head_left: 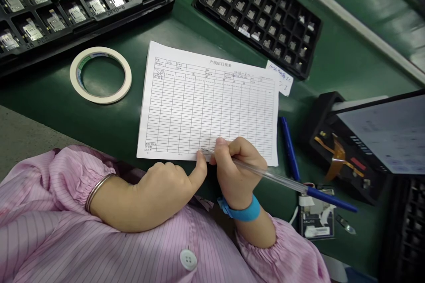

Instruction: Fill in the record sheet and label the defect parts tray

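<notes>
Green tabletop (186,31): tape (99,100) left of printed forms (209,110), black trays (294,24) beyond.

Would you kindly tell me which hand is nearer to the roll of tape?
Left. The left hand is at the lower edge of the form, below and right of the roll of tape; the right hand, holding a pen, is farther right.

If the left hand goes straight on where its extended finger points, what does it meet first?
Probably the left hand meets the tip of the clear pen, over the printed form; depth is unclear.
</notes>
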Demonstrator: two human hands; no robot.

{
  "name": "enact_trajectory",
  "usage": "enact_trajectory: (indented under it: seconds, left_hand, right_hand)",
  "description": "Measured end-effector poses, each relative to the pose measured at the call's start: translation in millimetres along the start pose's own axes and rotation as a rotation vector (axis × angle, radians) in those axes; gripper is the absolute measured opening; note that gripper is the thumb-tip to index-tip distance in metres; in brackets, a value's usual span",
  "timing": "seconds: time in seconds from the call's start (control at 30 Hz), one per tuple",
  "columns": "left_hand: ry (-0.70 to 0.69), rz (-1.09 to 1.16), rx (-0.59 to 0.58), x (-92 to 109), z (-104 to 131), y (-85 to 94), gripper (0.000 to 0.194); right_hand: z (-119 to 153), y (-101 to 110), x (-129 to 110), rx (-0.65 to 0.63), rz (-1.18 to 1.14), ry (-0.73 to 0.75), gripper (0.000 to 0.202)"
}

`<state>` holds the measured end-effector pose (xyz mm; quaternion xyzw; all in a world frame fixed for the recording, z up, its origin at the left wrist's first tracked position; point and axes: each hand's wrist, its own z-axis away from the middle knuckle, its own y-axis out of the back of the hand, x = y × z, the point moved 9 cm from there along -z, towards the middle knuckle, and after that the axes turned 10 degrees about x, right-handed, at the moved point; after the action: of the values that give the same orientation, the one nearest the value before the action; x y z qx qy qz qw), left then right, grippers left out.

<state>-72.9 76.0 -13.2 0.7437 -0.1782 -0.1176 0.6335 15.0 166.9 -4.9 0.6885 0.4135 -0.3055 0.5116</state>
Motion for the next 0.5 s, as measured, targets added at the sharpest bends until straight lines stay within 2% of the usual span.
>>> enact_trajectory:
  seconds: [0.2, 0.5]
  left_hand:
    - [0.000, 0.005, 0.018, -0.1, -1.7, 4.0, 0.057]
    - [-0.011, -0.004, 0.022, -0.1, -1.9, 4.3, 0.055]
  right_hand:
    - [-0.7, 4.7, -3.1, 0.050, -0.017, 0.010, 0.040]
    - [-0.4, 2.9, -2.0, 0.034, 0.021, 0.033, 0.040]
